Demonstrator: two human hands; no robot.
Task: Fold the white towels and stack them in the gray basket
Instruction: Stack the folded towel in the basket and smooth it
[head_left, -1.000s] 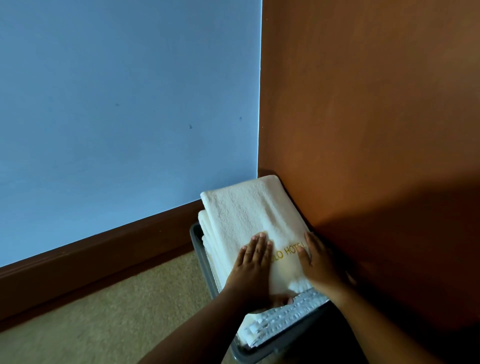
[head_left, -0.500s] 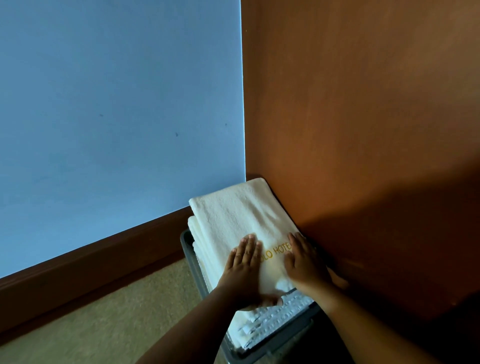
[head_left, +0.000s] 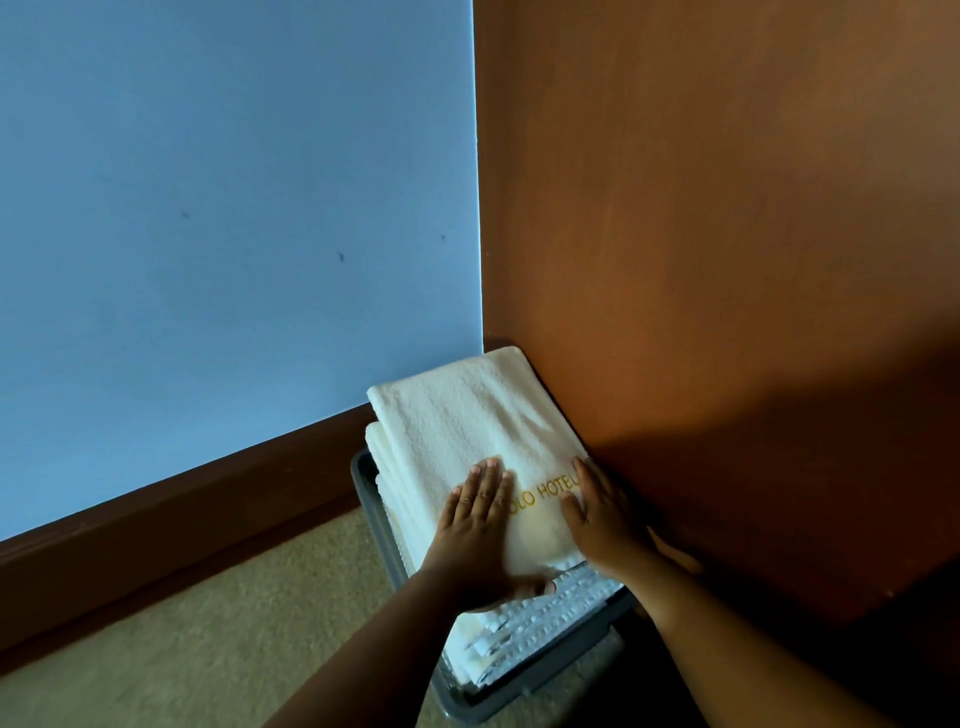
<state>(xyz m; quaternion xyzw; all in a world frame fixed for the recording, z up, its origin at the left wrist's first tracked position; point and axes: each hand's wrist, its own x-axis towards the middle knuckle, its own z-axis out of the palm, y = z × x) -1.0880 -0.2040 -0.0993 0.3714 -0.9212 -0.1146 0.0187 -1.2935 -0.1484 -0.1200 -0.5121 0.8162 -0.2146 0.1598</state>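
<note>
While both palms lie flat on it, a folded white towel (head_left: 457, 415) tops the stack of white towels (head_left: 540, 621) in the gray basket (head_left: 522, 700). The basket stands on the carpeted floor (head_left: 208, 623), in the corner where a blue wall (head_left: 208, 208) meets an orange-brown wall (head_left: 727, 208).

The left hand (head_left: 475, 530) presses the towel's near left part, fingers straight and close together, thumb lying along the towel's near edge. The right hand (head_left: 602, 525) rests on the near right part with fingers extended, just beside the orange-brown wall. Neither hand grips the cloth.

Gold lettering (head_left: 550, 491) reading "OLO HOTEL" shows between the two hands, its start covered by the left hand. The top towel's far end reaches toward the corner and hides the basket's far rim. Below it, folded edges with a woven border show at the basket's near end, and more folds line its left side. A dark baseboard (head_left: 182, 512) runs along the foot of the blue wall.
</note>
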